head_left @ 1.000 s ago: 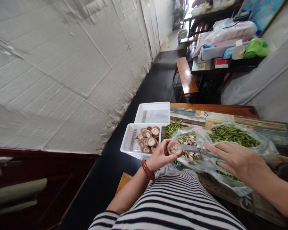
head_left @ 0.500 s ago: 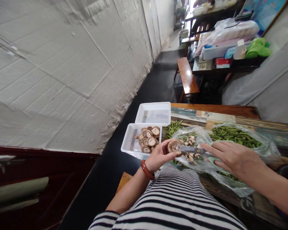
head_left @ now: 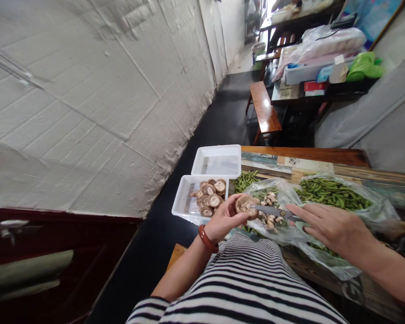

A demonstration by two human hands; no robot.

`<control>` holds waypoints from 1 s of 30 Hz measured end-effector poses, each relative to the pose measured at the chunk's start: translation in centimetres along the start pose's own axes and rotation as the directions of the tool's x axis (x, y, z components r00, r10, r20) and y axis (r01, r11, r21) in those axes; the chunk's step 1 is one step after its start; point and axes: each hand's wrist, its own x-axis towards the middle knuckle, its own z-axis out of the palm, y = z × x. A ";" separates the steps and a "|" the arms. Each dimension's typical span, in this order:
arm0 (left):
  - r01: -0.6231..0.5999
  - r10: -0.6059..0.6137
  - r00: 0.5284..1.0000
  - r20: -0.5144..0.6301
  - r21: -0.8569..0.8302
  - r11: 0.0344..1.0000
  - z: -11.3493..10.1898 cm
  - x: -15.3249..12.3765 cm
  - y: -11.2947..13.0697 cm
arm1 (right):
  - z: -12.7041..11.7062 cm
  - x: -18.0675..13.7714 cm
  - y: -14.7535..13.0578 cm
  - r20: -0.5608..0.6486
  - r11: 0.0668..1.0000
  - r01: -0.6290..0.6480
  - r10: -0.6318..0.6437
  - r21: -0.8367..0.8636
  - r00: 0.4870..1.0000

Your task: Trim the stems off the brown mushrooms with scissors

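Between the thumb and fingers of my left hand [head_left: 227, 217] is a brown shiitake mushroom [head_left: 246, 207], its pale underside turned toward the right. My right hand [head_left: 334, 225] grips the pale green handles of a pair of scissors [head_left: 273, 211], whose blade tips reach the mushroom's underside. Below the blades lies a clear plastic bag [head_left: 285, 191] with cut mushroom stems [head_left: 270, 220] on it. Several more shiitake mushrooms [head_left: 214, 200] are heaped in a white plastic tray [head_left: 181, 198] to the left of my left hand.
A second white tray [head_left: 218, 159] stands behind the first. Green pods [head_left: 330, 193] lie in a plastic bag on the right, with more pods [head_left: 245, 180] on the wooden table [head_left: 310, 162]. Farther off are a bench [head_left: 265, 105] and a loaded table. A white wall [head_left: 87, 112] runs along the left.
The scissor tips have drawn back slightly to the right from the mushroom's middle toward its edge. My left hand keeps its hold. The view has shifted a little.
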 end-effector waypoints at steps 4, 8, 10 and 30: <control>0.013 -0.013 1.000 0.003 0.022 1.000 0.2 0.0 0.4 | -0.9 0.4 0.2 0.008 1.000 -0.004 0.004 -0.004 1.000; 0.019 -0.020 1.000 0.023 0.045 0.999 0.4 0.1 0.9 | -1.9 1.0 0.4 0.036 1.000 0.019 -0.018 -0.017 0.999; 0.018 -0.021 0.999 0.050 0.058 0.998 0.4 0.1 1.0 | -2.2 1.2 0.6 0.049 0.999 0.034 -0.033 -0.023 0.998; 0.050 -0.066 0.987 0.146 0.110 0.993 -0.4 0.3 1.4 | -0.2 1.2 1.3 0.017 0.991 0.101 -0.103 0.089 0.995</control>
